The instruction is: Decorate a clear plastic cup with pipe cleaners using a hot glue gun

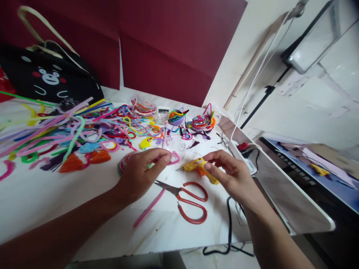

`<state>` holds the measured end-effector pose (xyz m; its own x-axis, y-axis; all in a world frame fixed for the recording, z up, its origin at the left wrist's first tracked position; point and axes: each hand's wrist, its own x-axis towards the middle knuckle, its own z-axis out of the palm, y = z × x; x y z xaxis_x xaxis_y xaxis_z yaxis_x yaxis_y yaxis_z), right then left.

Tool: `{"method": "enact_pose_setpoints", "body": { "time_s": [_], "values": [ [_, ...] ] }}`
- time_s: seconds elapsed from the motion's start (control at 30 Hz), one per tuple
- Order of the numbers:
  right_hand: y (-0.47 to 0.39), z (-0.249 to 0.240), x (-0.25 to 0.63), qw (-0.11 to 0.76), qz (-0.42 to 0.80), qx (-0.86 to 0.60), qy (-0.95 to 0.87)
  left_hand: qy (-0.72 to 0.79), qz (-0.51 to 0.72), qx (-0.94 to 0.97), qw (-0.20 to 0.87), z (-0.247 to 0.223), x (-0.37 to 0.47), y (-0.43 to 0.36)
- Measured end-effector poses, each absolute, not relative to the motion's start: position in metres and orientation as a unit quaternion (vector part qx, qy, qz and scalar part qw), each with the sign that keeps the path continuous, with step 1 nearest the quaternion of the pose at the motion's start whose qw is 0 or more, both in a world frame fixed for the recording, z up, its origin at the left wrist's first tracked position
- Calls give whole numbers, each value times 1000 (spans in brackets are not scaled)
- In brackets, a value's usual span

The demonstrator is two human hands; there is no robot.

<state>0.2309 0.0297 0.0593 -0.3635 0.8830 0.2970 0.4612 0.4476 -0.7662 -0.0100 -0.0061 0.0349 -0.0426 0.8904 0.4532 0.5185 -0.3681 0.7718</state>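
Gripping: your right hand (235,173) clasps the glue gun (198,167), nozzle aimed left.
Pinching: your left hand (143,172) steadies a pink loop (175,157) (within the nozzle's reach).

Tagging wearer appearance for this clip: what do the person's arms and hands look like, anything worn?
Left hand and right hand are bare: no gloves, rings, watch or bands visible. Both forearms are uncovered to the frame edge; no sleeves show. No markings seen.

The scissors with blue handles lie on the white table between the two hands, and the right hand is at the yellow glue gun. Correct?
Not quite: in the head view the scissors have red handles, not blue. The rest holds: they lie on the white table between the left hand and right hand, which is at the yellow glue gun.
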Motion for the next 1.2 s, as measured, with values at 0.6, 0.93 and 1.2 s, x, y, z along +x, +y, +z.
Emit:
{"method": "enact_pose_setpoints", "body": {
  "time_s": [0.6, 0.93, 1.2],
  "values": [
    [41, 71, 181, 359, 242, -347, -832, 467, 490, 731, 89, 26, -7, -4],
    [43, 72, 180, 353, 255, -347, -831, 471, 485, 731, 90, 29, -7, -6],
    [48, 70, 178, 343, 289, -348, -823, 478, 481, 728, 99, 28, -8, -6]
  ]
}}
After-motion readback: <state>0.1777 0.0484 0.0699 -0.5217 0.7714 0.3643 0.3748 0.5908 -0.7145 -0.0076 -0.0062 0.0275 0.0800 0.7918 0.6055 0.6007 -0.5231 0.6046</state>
